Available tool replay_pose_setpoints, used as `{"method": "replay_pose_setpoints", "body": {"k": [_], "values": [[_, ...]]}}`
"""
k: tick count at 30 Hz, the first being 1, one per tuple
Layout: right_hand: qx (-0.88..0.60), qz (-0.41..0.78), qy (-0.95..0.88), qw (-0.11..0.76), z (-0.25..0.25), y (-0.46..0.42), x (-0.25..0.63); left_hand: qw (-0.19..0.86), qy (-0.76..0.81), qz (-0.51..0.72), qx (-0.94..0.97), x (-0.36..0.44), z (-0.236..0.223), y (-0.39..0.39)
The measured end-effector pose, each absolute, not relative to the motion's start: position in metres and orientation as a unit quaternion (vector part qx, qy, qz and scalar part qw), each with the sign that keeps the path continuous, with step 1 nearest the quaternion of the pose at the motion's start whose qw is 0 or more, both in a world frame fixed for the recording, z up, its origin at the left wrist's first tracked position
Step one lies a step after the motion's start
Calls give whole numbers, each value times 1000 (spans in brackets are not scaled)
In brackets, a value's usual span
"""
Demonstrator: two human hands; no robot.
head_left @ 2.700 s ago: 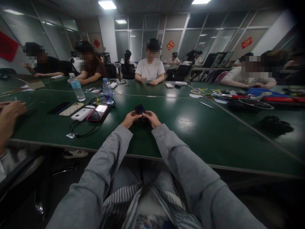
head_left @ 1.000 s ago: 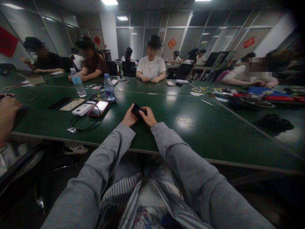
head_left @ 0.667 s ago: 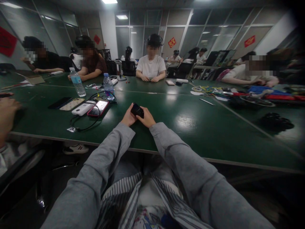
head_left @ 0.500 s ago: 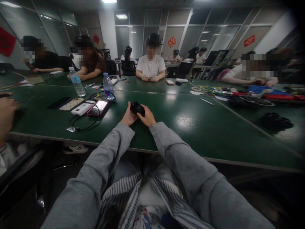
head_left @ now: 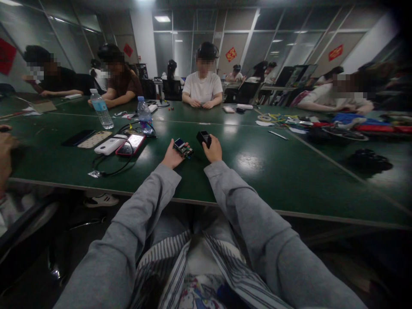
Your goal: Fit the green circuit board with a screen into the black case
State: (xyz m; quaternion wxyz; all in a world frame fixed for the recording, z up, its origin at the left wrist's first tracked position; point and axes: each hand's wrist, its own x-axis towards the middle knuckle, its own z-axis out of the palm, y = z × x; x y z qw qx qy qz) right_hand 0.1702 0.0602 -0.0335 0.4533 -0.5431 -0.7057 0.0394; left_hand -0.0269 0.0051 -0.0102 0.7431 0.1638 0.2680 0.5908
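A green circuit board (head_left: 183, 149) with a small screen rests on the palm and fingers of my left hand (head_left: 172, 156). My right hand (head_left: 213, 150) grips a black plastic case (head_left: 203, 137), its fingers wrapped round the right side. A gap separates the board from the case, and both are held above the green table (head_left: 231, 180). Part of the case is covered by my right fingers. The underside of the board is hidden by my left hand.
Left of my hands lie a red-edged phone (head_left: 130, 145), a white power bank (head_left: 111, 144) with a black cable, a patterned phone case (head_left: 94, 140) and a dark phone (head_left: 78, 137). Two bottles (head_left: 102, 109) stand behind. Cables and a pen (head_left: 278, 135) lie right. People sit around.
The black case has come off the circuit board, which now shows bare in my left hand. My right hand has moved right with the case.
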Motion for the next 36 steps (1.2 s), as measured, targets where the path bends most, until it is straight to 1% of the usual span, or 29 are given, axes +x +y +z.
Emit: {"method": "replay_pose_setpoints", "body": {"k": [4, 7, 20, 36], "values": [[-584, 41, -707, 396, -39, 65, 173, 745, 264, 593, 150, -27, -11, 4], [-591, 34, -710, 381, -41, 66, 173, 747, 261, 593, 146, -28, -10, 4], [-587, 40, -693, 417, -46, 68, 173, 745, 277, 596, 111, -34, -10, 7], [-593, 58, -696, 401, -44, 66, 174, 749, 280, 590, 109, -34, -11, 9]]}}
